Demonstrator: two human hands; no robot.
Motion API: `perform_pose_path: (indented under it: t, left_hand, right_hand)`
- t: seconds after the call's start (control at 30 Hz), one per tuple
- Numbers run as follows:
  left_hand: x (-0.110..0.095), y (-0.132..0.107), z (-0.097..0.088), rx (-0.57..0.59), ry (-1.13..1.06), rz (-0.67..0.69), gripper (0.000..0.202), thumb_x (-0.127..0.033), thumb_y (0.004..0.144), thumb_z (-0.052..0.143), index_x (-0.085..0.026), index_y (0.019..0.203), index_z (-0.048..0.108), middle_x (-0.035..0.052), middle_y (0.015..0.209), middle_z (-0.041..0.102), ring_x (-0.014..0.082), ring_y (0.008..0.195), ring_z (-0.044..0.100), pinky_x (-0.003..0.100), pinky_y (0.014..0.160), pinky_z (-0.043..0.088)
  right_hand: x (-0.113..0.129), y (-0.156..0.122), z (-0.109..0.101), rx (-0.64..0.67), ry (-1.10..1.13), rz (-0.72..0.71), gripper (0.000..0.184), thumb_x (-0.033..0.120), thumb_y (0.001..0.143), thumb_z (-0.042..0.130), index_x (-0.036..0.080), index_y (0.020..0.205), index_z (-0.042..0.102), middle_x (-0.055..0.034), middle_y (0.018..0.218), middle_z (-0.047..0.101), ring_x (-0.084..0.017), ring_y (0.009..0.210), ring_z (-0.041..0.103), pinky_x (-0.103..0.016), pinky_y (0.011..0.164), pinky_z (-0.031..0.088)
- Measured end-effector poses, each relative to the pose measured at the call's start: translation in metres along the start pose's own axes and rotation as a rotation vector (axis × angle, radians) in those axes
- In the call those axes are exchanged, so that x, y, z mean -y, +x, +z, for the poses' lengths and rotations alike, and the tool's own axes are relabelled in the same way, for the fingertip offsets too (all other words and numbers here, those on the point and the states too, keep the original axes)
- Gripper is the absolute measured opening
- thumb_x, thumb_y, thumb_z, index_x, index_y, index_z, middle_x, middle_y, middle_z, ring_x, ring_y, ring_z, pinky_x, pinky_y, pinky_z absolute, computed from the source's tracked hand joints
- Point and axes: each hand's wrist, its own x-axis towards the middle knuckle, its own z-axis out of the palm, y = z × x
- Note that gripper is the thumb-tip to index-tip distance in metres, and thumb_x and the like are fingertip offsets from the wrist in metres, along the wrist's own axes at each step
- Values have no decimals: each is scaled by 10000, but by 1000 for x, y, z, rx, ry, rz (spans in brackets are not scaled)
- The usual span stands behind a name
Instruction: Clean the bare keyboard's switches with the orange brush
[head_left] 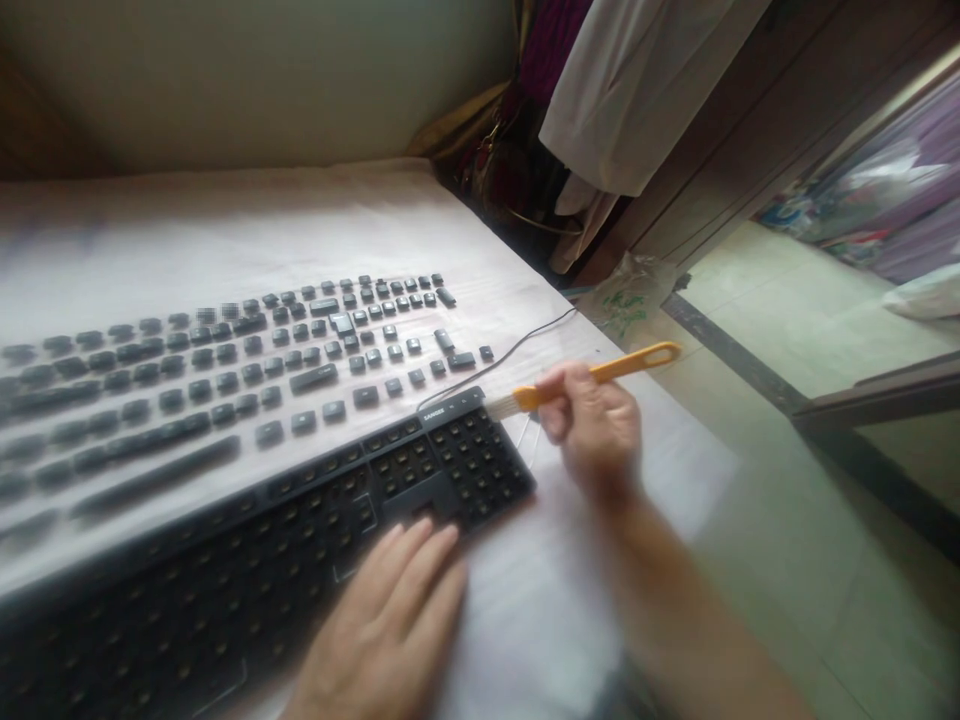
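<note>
A black keyboard (409,505) with its keycaps off lies slantwise on the white-covered table. My left hand (386,615) rests flat near its front edge, fingers stretched out and touching it. In my right hand (596,430) is a paintbrush (634,362) with a yellow handle, gripped between thumb and fingers. The pale bristles meet the keyboard's upper right corner. Behind the keyboard, many loose black keycaps (311,377) are laid out in rows. The near left of the keyboard is blurred.
A thin black cable (517,345) runs from the keyboard over the table's right edge. Clothes (637,90) hang beyond the far right corner. A clear plastic bag (630,295) is beside the table, above a tiled floor (757,470).
</note>
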Motion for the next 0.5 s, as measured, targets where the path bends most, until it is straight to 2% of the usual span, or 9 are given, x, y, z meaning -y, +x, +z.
perform_pose_path:
  t: [0.07, 0.17, 0.33, 0.5]
  left_hand:
    - [-1, 0, 1, -17, -21, -29, 303, -180, 1024, 464, -234, 1150, 735, 13, 1339, 703, 159, 1417, 497, 323, 1269, 288]
    - [-2, 0, 2, -11, -52, -54, 309, -188, 1032, 455, -234, 1156, 734, 11, 1329, 709, 150, 1430, 482, 311, 1270, 279]
    - [-2, -1, 3, 7, -75, -70, 316, -199, 1045, 441, -234, 1156, 735, 9, 1343, 703, 147, 1440, 468, 301, 1272, 260]
    - [-2, -1, 3, -18, -73, -54, 307, -205, 1046, 447, -227, 1144, 736, 15, 1336, 704, 153, 1441, 465, 311, 1273, 263]
  right_hand:
    - [-13, 0, 7, 63, 14, 87, 448, 579, 936, 652, 176, 742, 676, 80, 448, 432, -75, 391, 394, -205, 406, 340]
    - [-22, -6, 7, 131, -12, 123, 490, 617, 950, 609, 175, 751, 682, 72, 461, 444, -80, 412, 410, -218, 446, 368]
    - [-23, -9, 3, 212, -114, 54, 471, 575, 1006, 538, 182, 819, 717, 46, 512, 519, -96, 458, 474, -228, 481, 393]
    - [-21, -8, 5, 297, -180, 14, 468, 513, 1036, 505, 181, 782, 716, 46, 489, 515, -93, 443, 496, -223, 488, 414]
